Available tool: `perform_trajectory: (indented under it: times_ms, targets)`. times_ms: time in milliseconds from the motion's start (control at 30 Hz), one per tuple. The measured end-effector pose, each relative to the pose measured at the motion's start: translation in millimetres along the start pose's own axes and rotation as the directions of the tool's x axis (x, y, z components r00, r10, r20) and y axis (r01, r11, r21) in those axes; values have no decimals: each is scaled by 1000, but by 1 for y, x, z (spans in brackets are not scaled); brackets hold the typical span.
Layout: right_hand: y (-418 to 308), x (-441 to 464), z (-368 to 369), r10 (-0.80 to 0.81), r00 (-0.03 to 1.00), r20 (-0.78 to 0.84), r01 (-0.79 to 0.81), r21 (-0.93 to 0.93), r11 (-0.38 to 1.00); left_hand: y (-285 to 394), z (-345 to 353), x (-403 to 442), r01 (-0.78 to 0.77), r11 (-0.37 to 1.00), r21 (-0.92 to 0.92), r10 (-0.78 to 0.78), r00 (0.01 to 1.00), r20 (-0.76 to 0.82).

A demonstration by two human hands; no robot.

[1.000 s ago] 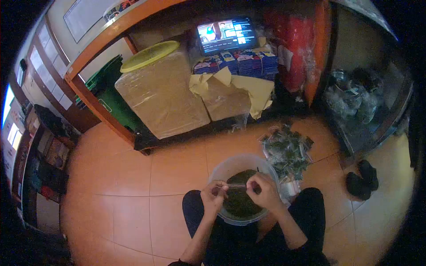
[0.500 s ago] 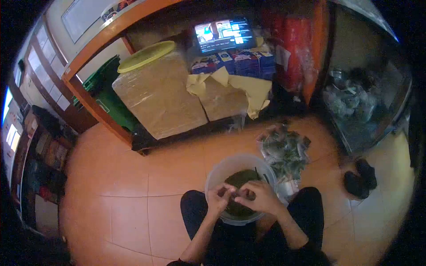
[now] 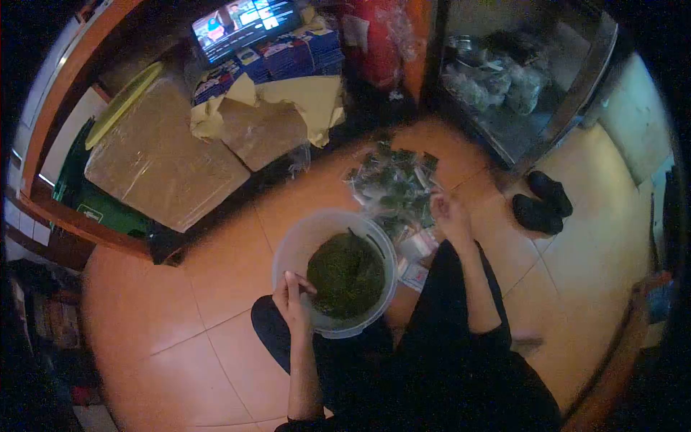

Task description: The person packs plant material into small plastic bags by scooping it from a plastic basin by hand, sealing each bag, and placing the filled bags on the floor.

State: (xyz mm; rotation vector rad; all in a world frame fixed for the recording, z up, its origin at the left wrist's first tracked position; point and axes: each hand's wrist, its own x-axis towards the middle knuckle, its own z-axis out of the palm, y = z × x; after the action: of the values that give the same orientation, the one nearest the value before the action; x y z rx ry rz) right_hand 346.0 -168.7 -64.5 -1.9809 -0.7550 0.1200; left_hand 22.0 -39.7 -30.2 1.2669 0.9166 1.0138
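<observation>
A translucent round tub [image 3: 286, 241] stands on the floor between my legs, with dark green material [image 3: 345, 277] inside. My left hand [image 3: 294, 299] is over the tub's left rim, its fingers bent close together; what they hold, if anything, is too small to make out. Off to the right of the tub, my right hand [image 3: 448, 214] is beside a heap of small clear packets with green contents [image 3: 392, 183]. Its fingers are blurred, and I cannot see whether they hold anything. White and clear packets [image 3: 417, 246] lie between the tub and my right knee.
Dark shoes [image 3: 540, 205] rest on the tiled floor at the right. Wrapped boxes [image 3: 169, 155] and a lit tablet [image 3: 245, 27] on blue packs [image 3: 302, 54] occupy the low shelf. A cabinet [image 3: 518, 79] holds plastic bags. A green bin [image 3: 101, 209] is at the left.
My hands have moved apart from over the tub: the right one out to the packet heap, the left one to the left rim. The view has turned to the right.
</observation>
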Motion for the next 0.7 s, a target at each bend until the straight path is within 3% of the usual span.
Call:
perform_trajectory:
  times_ms: [67,100,167,267,367,500,567,700]
  targets:
    - [27,-1,8,232,902,364,-66,-416,907,-11,-3,3,-113,994,2,113,993,-14]
    - [53,-6,26,232,902,363,-67,-413,908,-11,-3,3,-116,993,5,116,993,-13]
    - [99,-25,62,168,971,172,53,-834,550,-11,-2,0,-126,989,73,126,992,3]
    - [94,-30,67,300,925,232,46,-853,520,-9,-1,-1,-141,981,131,139,990,20]
    - [113,-28,77,315,925,211,8,-841,541,2,4,-2,-86,985,150,84,996,24]
    - [105,-33,70,207,959,193,76,-879,470,-4,4,2,-88,982,167,86,996,15]
    - [102,-32,67,202,953,226,82,-833,547,-6,2,3,-88,991,103,89,996,3]
    - [84,-36,59,227,945,234,66,-821,568,-6,1,2,-72,986,152,69,997,23]
